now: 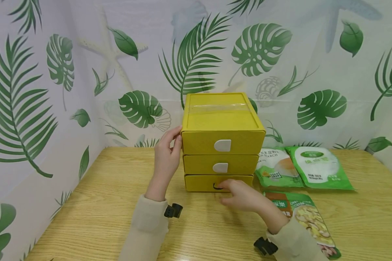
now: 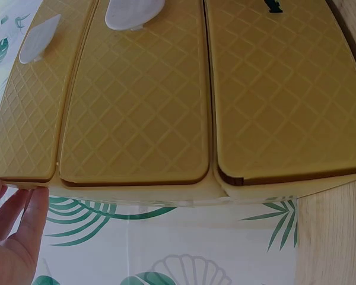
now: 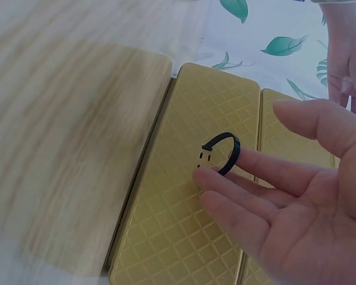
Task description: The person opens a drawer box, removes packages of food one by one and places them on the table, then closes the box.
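A yellow cabinet [image 1: 220,117] with three stacked drawers stands on the table in the head view. My left hand [image 1: 167,151] rests its fingers on the cabinet's left side, level with the top drawer [image 1: 199,143]. On the bottom drawer [image 1: 198,183] is a black loop handle [image 3: 234,155]. My right hand [image 3: 291,205] is at this loop, palm up and thumb apart, fingers extended, with fingertips right at the loop and the drawer front. White tabs [image 1: 222,145] mark the two upper drawers. All three drawers look closed.
Two green-and-white packets, one labelled starch [image 1: 279,170] and another pouch [image 1: 320,168], lie right of the cabinet. A green-and-brown food packet [image 1: 313,221] lies nearer, partly behind my right forearm. Behind the wooden table [image 1: 94,203] hangs a leaf-print cloth [image 1: 196,54].
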Demonstrator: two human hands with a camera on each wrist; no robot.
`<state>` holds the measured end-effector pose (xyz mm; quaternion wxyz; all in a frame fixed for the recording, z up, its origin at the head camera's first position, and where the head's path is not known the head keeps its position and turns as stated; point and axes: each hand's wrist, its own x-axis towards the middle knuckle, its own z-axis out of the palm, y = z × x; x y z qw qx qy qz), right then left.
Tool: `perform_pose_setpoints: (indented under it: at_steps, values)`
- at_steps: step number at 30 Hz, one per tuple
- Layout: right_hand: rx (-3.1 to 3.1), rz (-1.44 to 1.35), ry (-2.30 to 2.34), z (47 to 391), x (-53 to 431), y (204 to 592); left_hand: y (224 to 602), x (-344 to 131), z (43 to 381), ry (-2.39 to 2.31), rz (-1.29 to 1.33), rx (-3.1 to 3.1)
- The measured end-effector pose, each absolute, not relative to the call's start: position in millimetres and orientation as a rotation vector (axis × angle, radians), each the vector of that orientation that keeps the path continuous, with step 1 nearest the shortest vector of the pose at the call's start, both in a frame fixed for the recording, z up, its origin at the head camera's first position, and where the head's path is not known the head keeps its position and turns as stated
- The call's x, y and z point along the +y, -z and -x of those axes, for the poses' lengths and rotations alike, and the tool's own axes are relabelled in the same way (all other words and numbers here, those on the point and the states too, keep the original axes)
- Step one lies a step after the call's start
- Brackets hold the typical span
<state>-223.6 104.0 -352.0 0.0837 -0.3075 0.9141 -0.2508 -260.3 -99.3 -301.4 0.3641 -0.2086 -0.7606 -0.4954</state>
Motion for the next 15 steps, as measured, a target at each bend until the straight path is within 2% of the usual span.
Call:
perform_pose_setpoints:
  at_steps: [15]
  values:
    - [2.725,0.947,0.754,224.0,104.7,353.0,302.8,-99.2,261.8,1.275,0.538,-1.945]
